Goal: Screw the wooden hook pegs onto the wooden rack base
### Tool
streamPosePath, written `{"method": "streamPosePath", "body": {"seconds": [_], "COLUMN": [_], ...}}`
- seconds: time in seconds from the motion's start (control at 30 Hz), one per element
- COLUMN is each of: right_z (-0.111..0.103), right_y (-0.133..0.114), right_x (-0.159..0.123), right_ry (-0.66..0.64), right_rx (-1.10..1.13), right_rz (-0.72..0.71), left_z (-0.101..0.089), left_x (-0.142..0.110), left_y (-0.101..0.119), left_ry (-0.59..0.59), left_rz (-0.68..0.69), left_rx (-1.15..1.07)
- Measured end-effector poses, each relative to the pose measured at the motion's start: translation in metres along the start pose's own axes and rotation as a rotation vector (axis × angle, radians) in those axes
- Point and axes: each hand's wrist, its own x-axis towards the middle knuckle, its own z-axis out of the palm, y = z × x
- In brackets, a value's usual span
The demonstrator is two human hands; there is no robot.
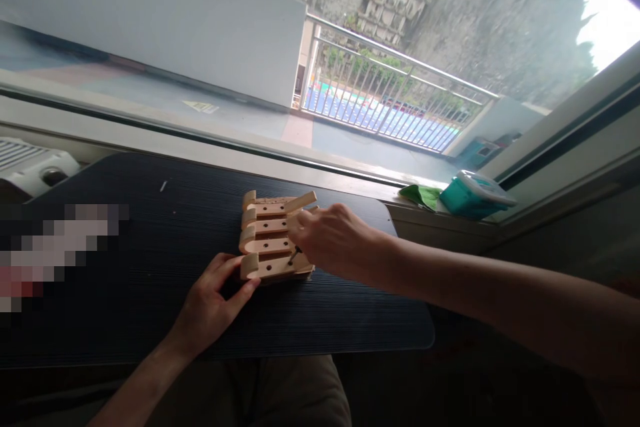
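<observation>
A pale wooden block assembly (273, 245) with several parallel slats lies on the dark table. Dark screws or holes dot its slats, and each slat has a raised, rounded left end. My left hand (213, 297) grips its near left corner, thumb on the front and fingers behind. Over its right side, my right hand (327, 233) is closed round a screwdriver (296, 253); the handle is mostly hidden in the fist. The thin dark shaft slants down to a screw on the nearest slat. A wooden strip (303, 201) sticks up at the far right, partly covered by my fingers.
The black wood-grain table (150, 267) has a rounded right edge. A small white piece (163, 185) lies on it, and a blurred-out patch covers its left side. Along the window sill are a green cloth (420, 196) and a teal box (473, 195). A white appliance (35, 167) stands left.
</observation>
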Motion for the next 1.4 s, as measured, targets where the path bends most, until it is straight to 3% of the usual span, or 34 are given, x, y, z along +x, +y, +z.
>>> {"method": "streamPosePath", "body": {"seconds": [0.2, 0.67, 0.9, 1.07, 1.3, 1.4], "right_z": [0.000, 0.010, 0.013, 0.012, 0.009, 0.002], "right_y": [0.003, 0.011, 0.005, 0.004, -0.004, -0.004], "right_x": [-0.001, 0.003, 0.008, 0.006, 0.020, 0.025], "right_ry": [-0.008, -0.035, -0.003, -0.050, -0.179, -0.197], "right_rx": [-0.058, 0.014, -0.087, 0.023, 0.160, 0.196], "right_rz": [-0.217, -0.230, -0.381, -0.301, 0.012, 0.056], "left_z": [0.000, 0.000, -0.001, 0.000, 0.002, 0.001], "left_x": [0.001, 0.002, 0.002, 0.002, 0.001, 0.000], "left_y": [0.001, 0.001, 0.001, 0.001, -0.001, -0.001], "left_ry": [0.006, 0.007, -0.004, 0.008, 0.005, 0.004], "left_rz": [0.005, -0.030, -0.069, -0.082, -0.057, -0.054], "left_rx": [-0.005, -0.005, -0.009, -0.020, -0.024, -0.013]}}
